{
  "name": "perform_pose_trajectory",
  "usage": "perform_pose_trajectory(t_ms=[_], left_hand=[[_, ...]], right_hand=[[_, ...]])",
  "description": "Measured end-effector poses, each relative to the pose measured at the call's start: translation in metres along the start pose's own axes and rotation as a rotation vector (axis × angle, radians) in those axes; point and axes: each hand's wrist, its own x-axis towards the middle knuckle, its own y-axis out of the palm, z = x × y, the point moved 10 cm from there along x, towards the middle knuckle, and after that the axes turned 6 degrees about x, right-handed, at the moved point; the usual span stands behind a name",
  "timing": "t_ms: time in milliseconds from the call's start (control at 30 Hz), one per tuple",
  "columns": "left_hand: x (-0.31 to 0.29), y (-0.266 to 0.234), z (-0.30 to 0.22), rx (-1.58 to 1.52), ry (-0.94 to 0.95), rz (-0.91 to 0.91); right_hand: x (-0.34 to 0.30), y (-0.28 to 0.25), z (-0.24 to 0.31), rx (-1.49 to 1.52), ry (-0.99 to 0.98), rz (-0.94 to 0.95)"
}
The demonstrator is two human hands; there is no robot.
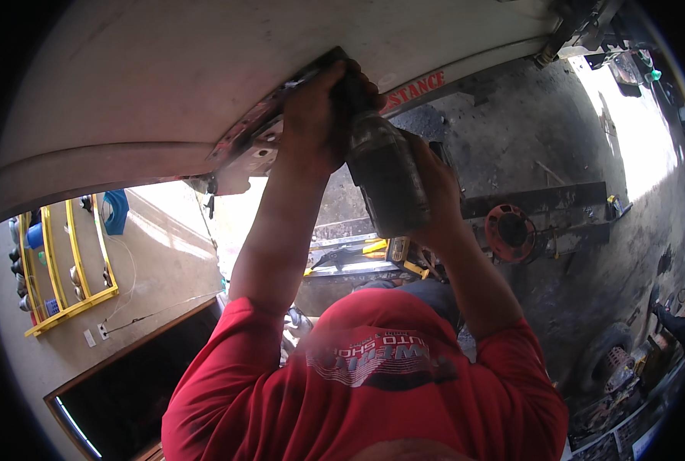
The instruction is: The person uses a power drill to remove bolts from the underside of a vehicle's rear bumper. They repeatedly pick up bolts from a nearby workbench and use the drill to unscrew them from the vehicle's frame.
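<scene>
A power tool (pixel 388 184) with a dark, boxy body and a narrower grey neck is raised in front of me, its head end up at a pale vehicle panel (pixel 150 92). My left hand (pixel 319 111) is closed around the tool's upper end, beside a dark metal strip (pixel 254 123) along the panel's lower edge. Fingers of this hand partly hide the tool's head, and I cannot tell whether it touches the strip. Along the right side of the body, my right hand (pixel 437 188) grips the tool, most of its fingers out of sight behind it.
A yellow rack (pixel 72 261) stands against the wall at left, above a dark wood-framed opening (pixel 147 376). To the right, a red reel (pixel 510 233) lies by a long dark metal beam (pixel 580 196). A tyre (pixel 605 353) sits lower right. A yellow-and-black tool (pixel 398 250) lies below my hands.
</scene>
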Motion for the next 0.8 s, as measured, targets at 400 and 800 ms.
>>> perform_pose_trajectory(t_ms=[400, 800], left_hand=[[-0.006, 0.019, 0.006, -0.114, -0.012, -0.020], [-0.010, 0.018, -0.003, 0.103, 0.053, -0.121]], right_hand=[[0.002, 0.008, -0.011, 0.185, 0.067, 0.012], [-0.001, 0.013, -0.027, 0.175, 0.220, 0.069]])
